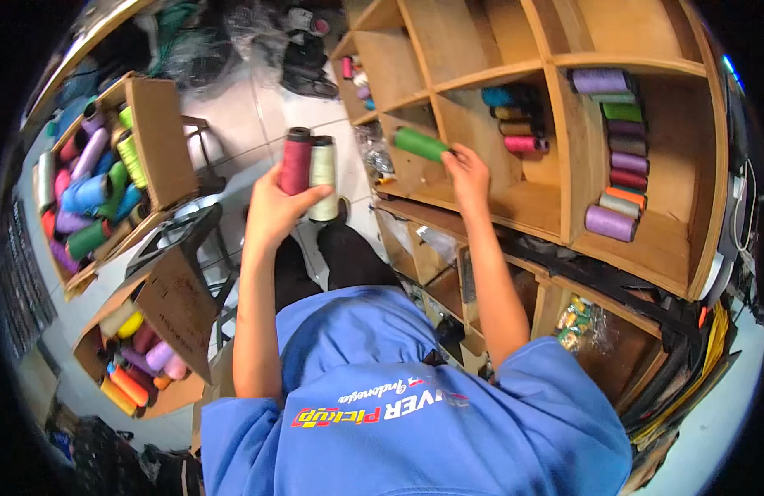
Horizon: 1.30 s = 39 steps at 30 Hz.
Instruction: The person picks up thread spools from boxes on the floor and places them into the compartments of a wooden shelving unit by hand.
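Observation:
My left hand (pixel 276 202) is closed round two upright thread spools side by side, a dark red thread spool (pixel 296 165) and a pale cream thread spool (pixel 322 178). With its fingertips my right hand (pixel 468 174) grips the end of a green thread spool (pixel 421 144). That spool lies sideways at the front of a cubby in the wooden shelf (pixel 564 157). Just right of it, the neighbouring cubby has a short stack of spools, with a pink spool (pixel 526 145) lowest. Farther right, a taller stack in another cubby ends in a purple spool (pixel 611 223).
On the left, a cardboard box (pixel 154 140) is heaped with mixed coloured spools. Below it stands a second cardboard box (pixel 179 310) with more spools. Plastic bags (pixel 254 37) lie on the tiled floor at the back. Lower shelf compartments hold a bag of small spools (pixel 578 322).

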Motion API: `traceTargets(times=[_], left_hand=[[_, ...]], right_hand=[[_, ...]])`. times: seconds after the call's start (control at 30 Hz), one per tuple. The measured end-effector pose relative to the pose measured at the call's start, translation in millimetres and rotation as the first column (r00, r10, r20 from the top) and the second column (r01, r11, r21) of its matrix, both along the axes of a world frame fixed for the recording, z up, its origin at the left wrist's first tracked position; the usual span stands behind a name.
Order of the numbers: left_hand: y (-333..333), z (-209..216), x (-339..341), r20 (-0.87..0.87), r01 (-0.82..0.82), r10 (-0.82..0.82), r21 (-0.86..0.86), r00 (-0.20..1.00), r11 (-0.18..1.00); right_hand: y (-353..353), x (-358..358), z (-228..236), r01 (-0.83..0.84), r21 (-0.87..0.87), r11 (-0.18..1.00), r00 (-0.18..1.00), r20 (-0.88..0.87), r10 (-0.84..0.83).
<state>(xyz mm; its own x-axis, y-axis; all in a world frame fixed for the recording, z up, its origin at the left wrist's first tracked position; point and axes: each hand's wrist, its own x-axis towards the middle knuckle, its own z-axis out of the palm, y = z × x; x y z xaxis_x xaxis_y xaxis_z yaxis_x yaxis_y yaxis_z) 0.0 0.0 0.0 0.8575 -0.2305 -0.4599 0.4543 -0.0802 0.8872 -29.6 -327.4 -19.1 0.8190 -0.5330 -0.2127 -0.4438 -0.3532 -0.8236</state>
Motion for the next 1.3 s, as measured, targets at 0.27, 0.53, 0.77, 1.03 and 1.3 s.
traceTargets(times=[0.27, 0.53, 0.77, 1.03, 1.3], left_hand=[[-129, -37, 0, 0.03, 0.367, -0.366, -0.065, 0.93, 0.928], [-198, -46, -11, 0.082, 0.52, -0.516, -0.051, 0.853, 0.852], [-214, -64, -24, -0.072, 0.535, -0.538, -0.06, 0.84, 0.843], [-215, -79, -28, -0.068, 0.527, -0.527, -0.014, 0.847, 0.85], [-211, -80, -19, -0.053, 0.477, -0.479, -0.041, 0.876, 0.878]], right_hand=[[-208, -15, 6, 0.232, -0.713, 0.662, 0.773, -0.278, -0.57], [-327, -1, -27, 0.385, -0.802, 0.457, 0.622, -0.141, -0.771], [-343, 17, -38, 0.487, -0.72, 0.495, 0.67, -0.056, -0.74], [-327, 24, -32, 0.513, -0.734, 0.445, 0.633, -0.026, -0.773], [-357, 13, -50, 0.605, -0.656, 0.451, 0.668, 0.11, -0.736]])
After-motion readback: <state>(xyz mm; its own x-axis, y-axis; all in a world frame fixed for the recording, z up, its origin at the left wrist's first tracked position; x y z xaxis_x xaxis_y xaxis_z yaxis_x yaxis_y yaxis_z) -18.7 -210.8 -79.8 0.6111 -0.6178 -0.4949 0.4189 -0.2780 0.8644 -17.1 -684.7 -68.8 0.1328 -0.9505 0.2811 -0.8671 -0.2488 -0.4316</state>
